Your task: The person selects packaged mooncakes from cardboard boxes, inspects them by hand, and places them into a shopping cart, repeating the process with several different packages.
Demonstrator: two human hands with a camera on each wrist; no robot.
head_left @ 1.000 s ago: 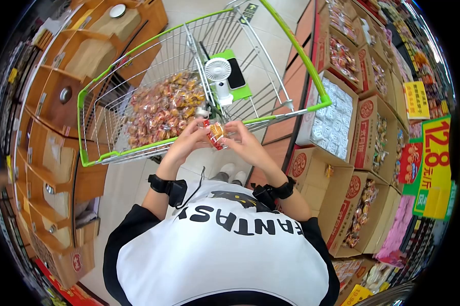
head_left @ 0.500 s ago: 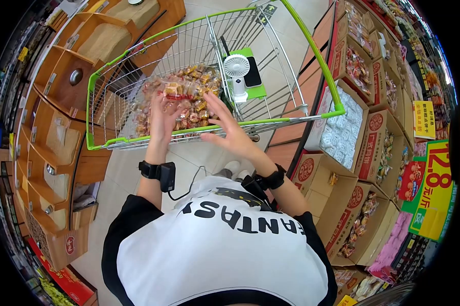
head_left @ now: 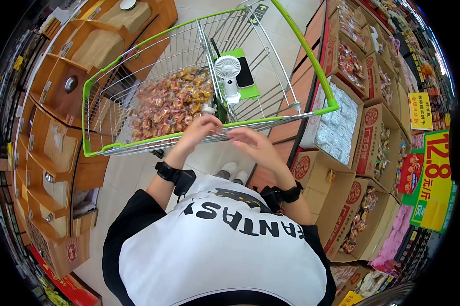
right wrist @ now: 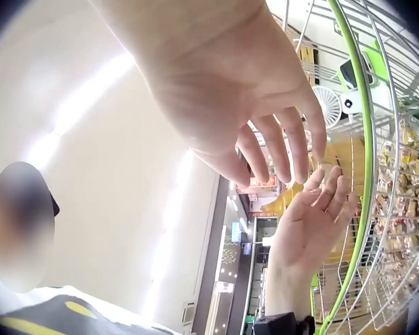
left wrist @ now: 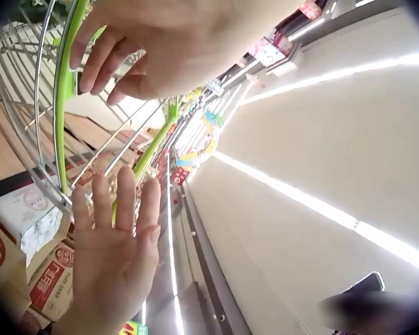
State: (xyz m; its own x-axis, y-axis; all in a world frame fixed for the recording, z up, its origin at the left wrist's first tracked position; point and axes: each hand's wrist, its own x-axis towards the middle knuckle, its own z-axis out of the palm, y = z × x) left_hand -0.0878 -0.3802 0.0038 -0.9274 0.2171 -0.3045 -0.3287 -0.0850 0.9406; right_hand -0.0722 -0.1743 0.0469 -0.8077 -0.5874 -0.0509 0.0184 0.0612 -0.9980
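Note:
Both hands hover at the near green rail of a wire shopping cart (head_left: 317, 76), holding nothing. My left hand (head_left: 202, 130) has loosely bent fingers close over the rail. Just to its right, my right hand (head_left: 254, 144) is held out with relaxed fingers, and its spread palm faces the camera in the left wrist view. Beyond the left hand, a heap of small wrapped snacks (head_left: 171, 104) in red and yellow fills part of the basket. A white handheld fan (head_left: 227, 67) and a dark phone (head_left: 245, 73) lie on the green child-seat panel (head_left: 253, 93).
Cardboard cartons (head_left: 337, 219) of packaged goods line the right side, with a box of white packets (head_left: 337, 125) among them. Tiered wooden bins (head_left: 61, 84) stand at the left. A yellow price sign (head_left: 434, 178) hangs at the far right. Pale floor tiles (head_left: 123, 188) show under the cart.
A second ago both hands held a red-and-yellow wrapped snack packet. Half a second ago they were spread over the heap, the packet there. Now they are back at the near rail, without it.

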